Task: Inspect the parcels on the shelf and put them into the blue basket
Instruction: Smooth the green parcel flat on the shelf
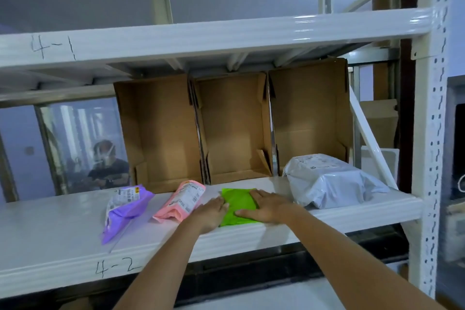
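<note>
Now both hands are on the flat lime-green plastic mailer (239, 205), which lies near the front edge of the white metal shelf (63, 239), a little right of its middle. The left hand (210, 212) rests at the mailer's left edge with fingers nearly straight and together, fingertips just touching the plastic. The right hand (268, 205) lies flat on the mailer's right side, fingers extended across the top and thumb spread toward the front edge. Neither hand has closed round it yet, so this looks like the moment just before a lift.

To do the pickup well, I would slide the thin mailer slightly forward until its near edge overhangs the shelf's front lip, then let the thumbs go underneath while the fingers stay on top. A flat soft packet like this is hard to pinch straight off a smooth surface. Held by both short sides, it can be turned over to check label and seams before it goes to the blue basket, which is not in view.

Along the same shelf, the pink plastic mailer with a printed label (182, 201) lies just beside the left hand, so the left wrist should stay clear of it. The purple plastic mailer with a label (124, 211) lies further toward the left end. The bulky grey plastic parcel (329, 181) sits toward the right end, near the right hand. Three open brown cardboard boxes (234, 128) stand along the back edge.
</note>
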`<state>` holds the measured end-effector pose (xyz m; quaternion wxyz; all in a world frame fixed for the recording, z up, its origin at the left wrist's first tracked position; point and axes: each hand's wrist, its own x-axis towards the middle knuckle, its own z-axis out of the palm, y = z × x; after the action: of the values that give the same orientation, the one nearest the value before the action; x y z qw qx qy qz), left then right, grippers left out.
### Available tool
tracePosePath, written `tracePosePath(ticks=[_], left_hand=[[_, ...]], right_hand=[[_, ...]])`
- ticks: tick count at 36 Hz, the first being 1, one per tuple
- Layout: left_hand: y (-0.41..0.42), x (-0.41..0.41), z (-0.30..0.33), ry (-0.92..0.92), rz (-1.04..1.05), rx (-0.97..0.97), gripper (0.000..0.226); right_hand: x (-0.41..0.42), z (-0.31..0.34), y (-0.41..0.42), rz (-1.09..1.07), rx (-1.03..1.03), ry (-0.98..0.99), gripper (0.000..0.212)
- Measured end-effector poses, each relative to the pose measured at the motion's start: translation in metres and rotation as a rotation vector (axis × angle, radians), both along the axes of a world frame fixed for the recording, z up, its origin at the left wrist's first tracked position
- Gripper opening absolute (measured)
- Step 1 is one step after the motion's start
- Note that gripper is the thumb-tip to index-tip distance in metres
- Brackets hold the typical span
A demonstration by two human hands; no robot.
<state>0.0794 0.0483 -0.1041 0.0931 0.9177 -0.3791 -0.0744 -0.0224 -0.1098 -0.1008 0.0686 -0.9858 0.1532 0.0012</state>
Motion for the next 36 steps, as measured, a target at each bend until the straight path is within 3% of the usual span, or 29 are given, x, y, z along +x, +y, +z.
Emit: tracePosePath(ticks=[5, 8, 12, 14, 17, 20, 23, 24, 28, 30, 33, 36], left_hand=[[-0.004, -0.003, -0.003, -0.011, 0.022, -0.042, 0.056], [-0.004, -0.002, -0.006, 0.023, 0.067, -0.145, 0.052], [-0.017, 0.008, -0.004, 0.145, 0.202, -0.316, 0.045], [-0.028, 0.003, 0.004, 0.254, 0.278, -0.415, 0.035], [-0.035, -0.018, 0.018, 0.578, 0.308, -0.726, 0.031], [-0.032, -0.03, 0.028, 0.976, 0.272, -1.072, 0.038], [-0.036, -0.025, 0.034, 1.047, 0.349, -1.378, 0.031], [-0.037, -0.025, 0.037, 1.023, 0.336, -1.414, 0.034], [-0.036, -0.034, 0.041, 0.809, 0.157, -1.223, 0.046], [-0.036, -0.034, 0.038, 0.657, 0.1, -0.999, 0.038], [-0.034, -0.033, 0.022, 0.535, 0.073, -0.679, 0.027], [-0.032, -0.032, 0.007, 0.59, 0.068, -0.761, 0.028]], right_hand=[[-0.007, 0.006, -0.001, -0.03, 0.01, 0.076, 0.109], [-0.007, 0.011, 0.006, -0.054, 0.008, 0.04, 0.105], [0.004, 0.011, 0.018, -0.119, 0.115, -0.239, 0.069], [0.01, 0.012, 0.021, -0.147, 0.162, -0.277, 0.049], [0.012, 0.015, 0.026, -0.168, 0.335, -0.225, 0.042], [0.016, 0.015, 0.028, -0.197, 0.541, -0.284, 0.057], [0.023, 0.019, 0.032, -0.186, 1.033, -0.447, 0.094], [0.026, 0.021, 0.032, -0.165, 1.176, -0.482, 0.095], [0.033, 0.02, 0.025, -0.199, 1.395, -0.6, 0.059], [0.028, 0.014, 0.02, -0.301, 1.15, -0.625, 0.046], [0.001, 0.007, 0.016, -0.388, 0.48, -0.472, 0.028], [-0.016, 0.006, 0.013, -0.398, 0.203, -0.407, 0.03]])
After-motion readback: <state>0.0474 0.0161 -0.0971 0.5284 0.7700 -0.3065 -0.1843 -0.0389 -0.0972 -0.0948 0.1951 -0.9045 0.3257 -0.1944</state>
